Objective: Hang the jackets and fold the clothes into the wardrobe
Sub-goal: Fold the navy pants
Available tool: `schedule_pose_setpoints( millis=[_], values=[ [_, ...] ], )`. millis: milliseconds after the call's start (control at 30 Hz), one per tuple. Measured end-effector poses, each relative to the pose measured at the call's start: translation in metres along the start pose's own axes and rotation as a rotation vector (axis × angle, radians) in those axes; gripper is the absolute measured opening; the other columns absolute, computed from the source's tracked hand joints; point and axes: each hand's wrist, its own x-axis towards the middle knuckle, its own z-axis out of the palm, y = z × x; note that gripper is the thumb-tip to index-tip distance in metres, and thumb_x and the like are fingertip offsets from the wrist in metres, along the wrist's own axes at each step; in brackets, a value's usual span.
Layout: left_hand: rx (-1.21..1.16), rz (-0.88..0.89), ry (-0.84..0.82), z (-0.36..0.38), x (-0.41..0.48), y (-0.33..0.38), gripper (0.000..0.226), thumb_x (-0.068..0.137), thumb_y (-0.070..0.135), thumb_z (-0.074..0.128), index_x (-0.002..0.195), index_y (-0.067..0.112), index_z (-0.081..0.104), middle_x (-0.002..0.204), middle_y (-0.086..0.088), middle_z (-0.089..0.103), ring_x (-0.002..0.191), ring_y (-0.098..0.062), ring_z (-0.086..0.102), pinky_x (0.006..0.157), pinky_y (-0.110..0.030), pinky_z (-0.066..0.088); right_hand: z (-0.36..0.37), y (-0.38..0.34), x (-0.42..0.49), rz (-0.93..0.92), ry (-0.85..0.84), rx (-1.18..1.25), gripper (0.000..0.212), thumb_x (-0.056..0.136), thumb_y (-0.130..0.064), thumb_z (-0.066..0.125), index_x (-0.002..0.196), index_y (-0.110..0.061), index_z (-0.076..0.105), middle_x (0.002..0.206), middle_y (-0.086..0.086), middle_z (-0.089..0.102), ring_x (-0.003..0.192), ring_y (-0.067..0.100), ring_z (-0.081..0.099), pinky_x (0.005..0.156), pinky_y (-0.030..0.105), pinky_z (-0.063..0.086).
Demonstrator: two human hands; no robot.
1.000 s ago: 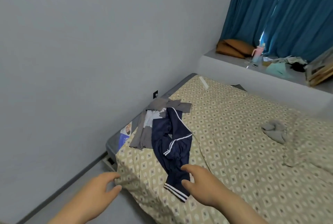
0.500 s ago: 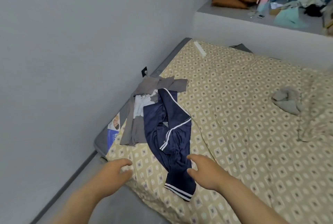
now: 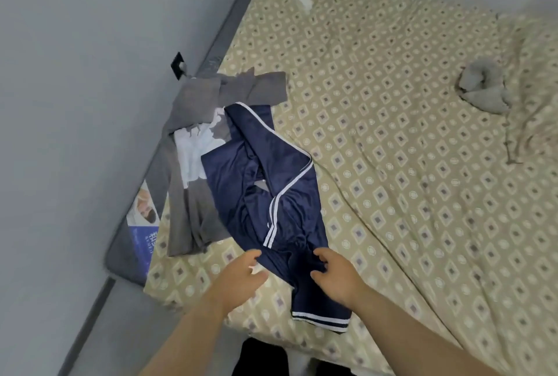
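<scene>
A navy blue garment with white stripes [image 3: 271,194] lies crumpled near the bed's front left corner. Partly under it, to the left, lies a grey shirt with a white print [image 3: 193,140]. My left hand [image 3: 241,279] rests at the navy garment's lower left edge, fingers apart and touching the cloth. On the garment's lower right part my right hand [image 3: 332,276] has its fingers curled, thumb apart; no firm grip shows. A small grey cloth [image 3: 483,88] lies bunched at the far right of the bed.
The bed [image 3: 392,164] has a beige patterned sheet and sits against a grey wall [image 3: 75,73] on the left. A black wall socket [image 3: 178,64] sits by the mattress edge. A rumpled sheet fold [image 3: 531,103] lies at the right. Floor shows at the bottom left.
The view has tilted down and closer to the bed; the window ledge has left the frame. Both hands have moved forward onto the navy garment's lower part.
</scene>
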Motion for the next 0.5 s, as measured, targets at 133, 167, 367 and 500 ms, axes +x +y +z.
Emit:
schedule_pose_setpoints(
  millis=[133,167,367,500],
  values=[
    [-0.049,0.01,-0.022,0.012,0.076,-0.017,0.074,0.092,0.038,0.063,0.153,0.029,0.023,0.145,0.003,0.043,0.127,-0.014,0.048,0.096,-0.027,0.04,0.036,0.028,0.062,0.191,0.037,0.122,0.059,0.096,-0.02,0.06,0.149,-0.016,0.036,0.148,0.01,0.044,0.123,0.026,0.055,0.094,0.028,0.046],
    [-0.097,0.001,-0.036,0.016,0.091,-0.021,0.076,0.092,0.035,0.065,0.154,0.027,0.021,0.143,0.003,0.043,0.128,-0.015,0.047,0.099,-0.029,0.039,0.043,0.037,0.072,0.245,0.058,0.119,0.064,0.094,-0.023,0.062,0.151,-0.016,0.033,0.149,0.012,0.04,0.121,0.028,0.055,0.095,0.032,0.048],
    [-0.46,-0.187,0.122,0.038,0.164,-0.035,0.043,0.086,0.024,0.074,0.121,0.017,0.05,0.117,-0.004,0.059,0.091,-0.019,0.059,0.077,-0.033,0.05,0.072,0.072,0.106,0.306,0.27,0.249,0.078,0.085,-0.033,0.076,0.149,-0.022,0.032,0.139,0.005,0.045,0.126,0.031,0.05,0.1,0.041,0.045],
    [-0.368,-0.239,0.198,0.04,0.186,-0.032,0.01,0.088,0.007,0.068,0.095,0.004,0.062,0.097,-0.021,0.067,0.079,-0.027,0.061,0.074,-0.042,0.055,0.066,0.078,0.107,0.232,0.272,0.471,0.018,0.095,-0.016,0.065,0.113,-0.017,0.063,0.1,-0.001,0.068,0.1,0.026,0.065,0.084,0.036,0.053]
  ],
)
